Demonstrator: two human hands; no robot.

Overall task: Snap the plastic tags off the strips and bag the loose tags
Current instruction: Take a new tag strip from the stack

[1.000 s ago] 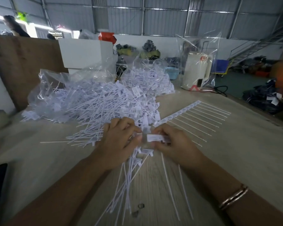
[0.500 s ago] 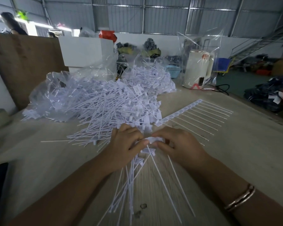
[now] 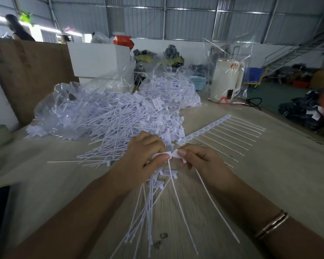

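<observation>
bare table (image 3: 269, 184) lies open to my right, the tag pile (image 3: 120, 116) crowding ahead. my left hand (image 3: 144, 159) and right hand (image 3: 198, 161) meet mid-table, each pinching one end of a tag strip (image 3: 171, 155).

Bare forearms, copper-toned bangles (image 3: 272, 223) on right wrist
</observation>
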